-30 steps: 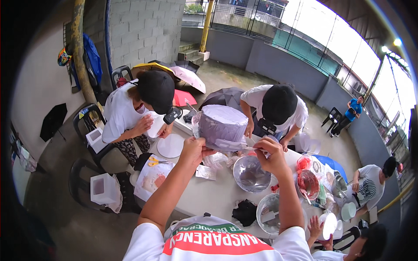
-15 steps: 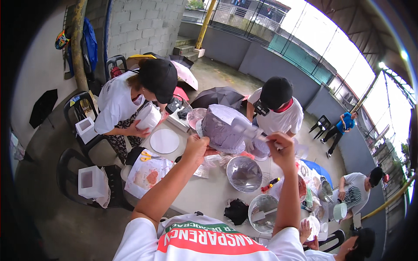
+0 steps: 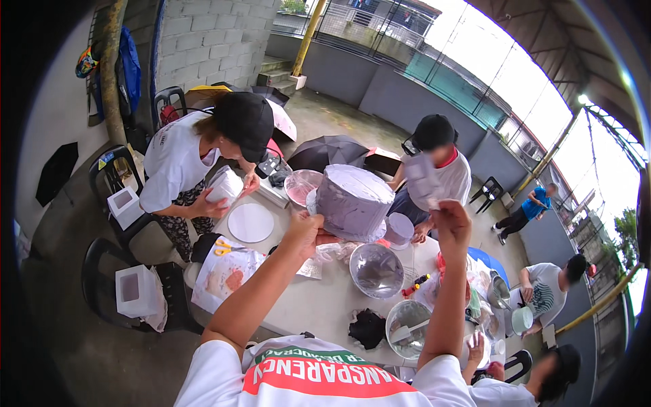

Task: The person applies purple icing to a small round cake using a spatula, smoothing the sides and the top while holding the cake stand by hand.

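Observation:
My left hand holds up a round cake covered in lavender-grey icing, gripping its base at the left side, with fingers partly hidden beneath. The cake is tilted above the table. To its right, my right hand is raised, fingers pinched on a flat icing scraper. The scraper is smeared by motion, looks coated in pale lavender icing, and is apart from the cake. Below the cake stands a steel bowl with icing on its inside. A smaller lavender cake sits beyond it.
On the table are a white round board, yellow scissors, a pink bowl, a black cloth and another bowl holding a white spatula. Co-workers stand opposite and at the right. Chairs with white boxes stand left.
My right hand has drawn the scraper away from the cake, up and to the right. The cake stays raised in my left hand. The view has shifted slightly.

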Demonstrator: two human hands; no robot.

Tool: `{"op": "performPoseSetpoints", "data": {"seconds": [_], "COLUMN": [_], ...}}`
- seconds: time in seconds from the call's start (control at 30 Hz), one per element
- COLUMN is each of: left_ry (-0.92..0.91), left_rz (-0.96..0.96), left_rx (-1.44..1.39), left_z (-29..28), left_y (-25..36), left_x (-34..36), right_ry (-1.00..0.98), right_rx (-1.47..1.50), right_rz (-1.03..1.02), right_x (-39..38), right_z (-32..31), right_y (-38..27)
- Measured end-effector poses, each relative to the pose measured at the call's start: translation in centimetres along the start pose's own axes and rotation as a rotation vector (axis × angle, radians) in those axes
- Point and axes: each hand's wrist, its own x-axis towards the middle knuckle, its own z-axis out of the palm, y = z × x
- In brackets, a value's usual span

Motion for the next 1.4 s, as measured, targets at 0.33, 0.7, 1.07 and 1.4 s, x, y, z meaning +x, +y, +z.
{"op": "performPoseSetpoints", "data": {"seconds": [0.33, 0.7, 1.07, 1.4], "left_ry": [0.007, 0.115, -0.166, -0.227], "left_rz": [0.019, 0.264, -0.082, -0.134], "left_rx": [-0.015, -0.018, -0.046, 0.027], "left_z": [-0.7, 0.8, -1.8, -1.4], "left_y": [0.0, -2.2, -1.1, -2.1], "left_x": [0.7, 0.0, 0.4, 0.1], "right_ry": [0.309, 0.389, 0.675, 0.614], "right_rx": [-0.435, -0.401, 0.891, 0.879], "right_rz": [-0.123, -0.092, 0.730, 0.778], "right_x": [-9.0, -8.5, -9.8, -8.5], "right_z": [5.3, 7.4, 10.6, 7.1], "right_y": [2.1, 1.6, 5.8, 6.5]}}
